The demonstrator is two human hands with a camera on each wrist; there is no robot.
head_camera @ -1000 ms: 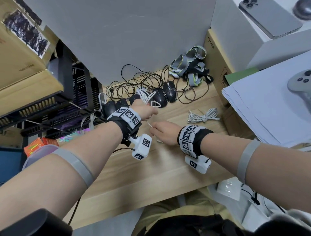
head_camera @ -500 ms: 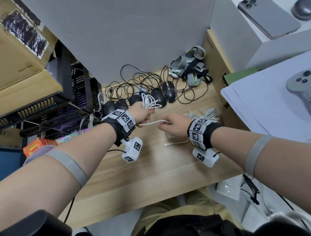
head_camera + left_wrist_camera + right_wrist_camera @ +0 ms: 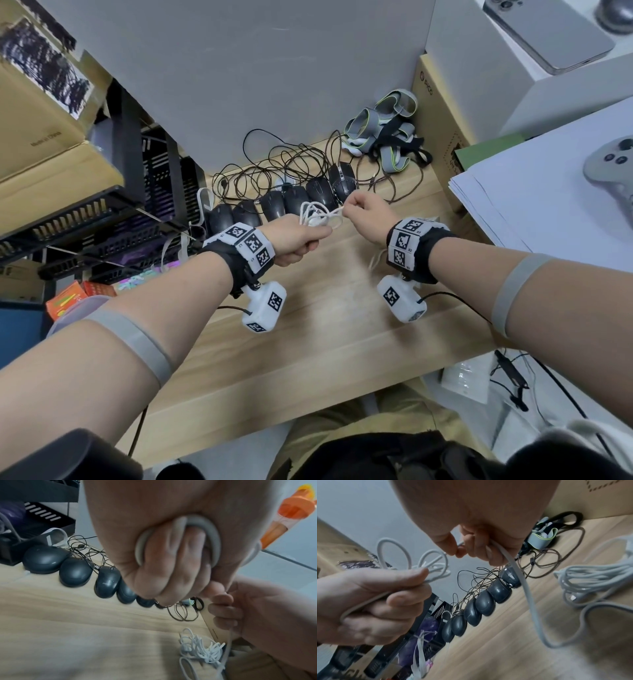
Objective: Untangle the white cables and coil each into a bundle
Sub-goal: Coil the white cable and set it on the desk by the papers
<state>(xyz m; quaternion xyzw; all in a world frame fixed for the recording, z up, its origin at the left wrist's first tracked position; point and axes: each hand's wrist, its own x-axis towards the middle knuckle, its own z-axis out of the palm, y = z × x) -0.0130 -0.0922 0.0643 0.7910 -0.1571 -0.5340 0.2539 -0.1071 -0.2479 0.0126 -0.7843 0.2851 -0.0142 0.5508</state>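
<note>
Coiling of 1 white cable is the step in hand, we judge; our left hand grips its loops above the bench, our right hand pinches the free strand, running left-right between them; next we lay another loop; a second bundle lies right.

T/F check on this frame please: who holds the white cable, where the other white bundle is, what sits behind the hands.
1. The left hand grips loops of a white cable. True.
2. The right hand is open and empty. False: it pinches the same cable near the loops.
3. A second white cable bundle lies on the wooden table. True.
4. The row of computer mice is white. False: they are dark.
5. A game controller rests on the stack of paper. True.
</note>
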